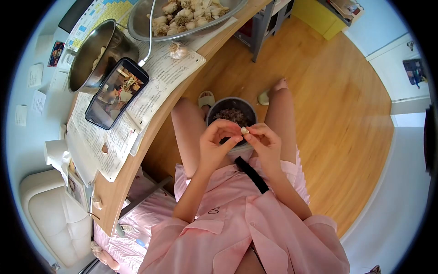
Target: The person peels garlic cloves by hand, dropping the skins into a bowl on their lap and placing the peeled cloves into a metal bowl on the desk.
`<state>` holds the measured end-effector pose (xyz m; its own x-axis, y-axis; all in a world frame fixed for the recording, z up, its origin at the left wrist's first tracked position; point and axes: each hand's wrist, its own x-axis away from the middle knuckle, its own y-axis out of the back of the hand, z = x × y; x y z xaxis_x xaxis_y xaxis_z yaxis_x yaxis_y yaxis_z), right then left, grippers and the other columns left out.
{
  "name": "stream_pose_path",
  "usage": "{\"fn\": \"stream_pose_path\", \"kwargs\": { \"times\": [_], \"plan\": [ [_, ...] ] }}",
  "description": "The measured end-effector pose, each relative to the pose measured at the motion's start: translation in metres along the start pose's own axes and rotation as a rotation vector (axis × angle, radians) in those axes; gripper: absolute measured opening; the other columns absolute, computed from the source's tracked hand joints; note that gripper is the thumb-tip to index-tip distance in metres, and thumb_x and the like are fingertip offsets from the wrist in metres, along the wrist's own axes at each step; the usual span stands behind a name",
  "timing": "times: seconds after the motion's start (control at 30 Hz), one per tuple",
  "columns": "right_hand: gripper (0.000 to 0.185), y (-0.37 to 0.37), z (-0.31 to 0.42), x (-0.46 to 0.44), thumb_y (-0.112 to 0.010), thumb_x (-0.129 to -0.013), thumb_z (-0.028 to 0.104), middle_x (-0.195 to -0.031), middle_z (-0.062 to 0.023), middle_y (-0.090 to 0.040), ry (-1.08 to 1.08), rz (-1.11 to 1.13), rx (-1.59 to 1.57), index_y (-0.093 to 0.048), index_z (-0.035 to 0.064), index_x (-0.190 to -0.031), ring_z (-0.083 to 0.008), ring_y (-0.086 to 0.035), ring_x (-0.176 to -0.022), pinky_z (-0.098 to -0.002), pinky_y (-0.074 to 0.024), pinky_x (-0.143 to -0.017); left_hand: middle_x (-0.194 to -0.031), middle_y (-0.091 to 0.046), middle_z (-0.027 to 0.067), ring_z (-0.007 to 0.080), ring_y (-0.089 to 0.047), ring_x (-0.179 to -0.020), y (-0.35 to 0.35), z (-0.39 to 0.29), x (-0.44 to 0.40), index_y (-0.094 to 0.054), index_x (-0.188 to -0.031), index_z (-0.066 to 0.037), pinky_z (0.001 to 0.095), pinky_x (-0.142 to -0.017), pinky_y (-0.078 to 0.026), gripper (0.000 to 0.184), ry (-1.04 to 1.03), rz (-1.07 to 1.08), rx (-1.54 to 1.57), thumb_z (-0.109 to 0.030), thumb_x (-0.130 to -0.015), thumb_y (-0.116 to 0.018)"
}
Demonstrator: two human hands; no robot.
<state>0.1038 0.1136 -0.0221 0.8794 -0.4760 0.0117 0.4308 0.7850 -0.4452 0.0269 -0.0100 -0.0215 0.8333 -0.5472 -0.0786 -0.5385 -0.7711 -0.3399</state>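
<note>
A small pale garlic clove (245, 130) is pinched between the thumb and fingers of my right hand (267, 141). From the other side, the curled fingertips and thumb of my left hand (214, 141) meet at the clove's edge, closed on it. Whether loose skin is between them is too small to tell. Both hands are held above a bucket (253, 111) between my legs. Brownish garlic peels (232, 116) lie inside it, partly hidden by my fingers.
On the desk at left, a metal bowl (137, 34) holds many garlic bulbs (196, 18). A single bulb (178, 50) lies on printed sheets (162, 86). A steel pot (77, 68) contains cloves; a cabled phone (116, 93) leans against it. A loose clove (105, 149) lies nearby.
</note>
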Motion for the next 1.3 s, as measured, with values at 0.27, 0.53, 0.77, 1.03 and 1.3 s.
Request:
{"fn": "stream_pose_path", "kwargs": {
  "times": [0.27,0.53,0.77,1.03,1.3],
  "plan": [
    [0.015,-0.002,0.006,0.006,-0.067,-0.074,-0.006,-0.089,-0.0097,-0.059,0.147,-0.03,0.158,-0.065,-0.0022,-0.088,-0.0166,-0.056,-0.085,-0.0263,-0.0442,-0.078,-0.094,-0.058,0.0096,0.0161,-0.059,-0.089,-0.012,-0.012,0.002,-0.059,-0.091,0.004,0.0257,-0.08,-0.05,0.013,-0.032,-0.022,-0.065,0.009,-0.078,-0.061],
    [0.015,-0.004,0.009,0.008,-0.065,-0.077,-0.006,-0.092,-0.0098,-0.06,0.11,-0.025,0.106,-0.065,-0.0021,-0.092,-0.017,-0.057,-0.088,-0.0262,-0.0443,-0.079,-0.094,-0.057,0.0112,0.0158,-0.058,-0.085,-0.016,-0.018,0.004,-0.058,-0.09,0.004,0.0261,-0.076,-0.051,0.009,-0.008,-0.033,0.01,0.008,-0.082,-0.057],
    [0.012,-0.004,0.014,0.009,-0.062,-0.08,-0.004,-0.095,-0.0114,-0.061,0.096,0.014,0.108,-0.064,-0.0031,-0.092,-0.0185,-0.058,-0.091,-0.0275,-0.0456,-0.081,-0.094,-0.057,0.0116,0.0166,-0.058,-0.087,-0.017,-0.026,0.002,-0.058,-0.091,0.004,0.0263,-0.076,-0.051,0.01,-0.031,-0.032,0.023,0.008,-0.082,-0.057],
    [0.013,0.001,0.025,0.005,-0.062,-0.079,-0.004,-0.095,-0.0131,-0.064,0.275,0.06,0.318,-0.065,-0.0005,-0.091,-0.0212,-0.061,-0.089,-0.0286,-0.0489,-0.078,-0.094,-0.059,0.0112,0.0195,-0.059,-0.087,-0.017,-0.04,0.006,-0.062,-0.091,0.002,0.0277,-0.076,-0.049,0.021,-0.174,0.071,-0.263,0.006,-0.071,-0.069],
    [0.017,0.001,0.033,0.008,-0.062,-0.077,-0.006,-0.096,-0.0131,-0.063,0.337,0.129,0.411,-0.065,-0.0013,-0.093,-0.0197,-0.062,-0.089,-0.0266,-0.0497,-0.078,-0.095,-0.057,0.0115,0.0189,-0.059,-0.087,-0.018,-0.044,0.009,-0.063,-0.088,0.002,0.0287,-0.075,-0.051,0.02,-0.233,0.132,-0.41,0.009,-0.07,-0.068]
  ]
}}
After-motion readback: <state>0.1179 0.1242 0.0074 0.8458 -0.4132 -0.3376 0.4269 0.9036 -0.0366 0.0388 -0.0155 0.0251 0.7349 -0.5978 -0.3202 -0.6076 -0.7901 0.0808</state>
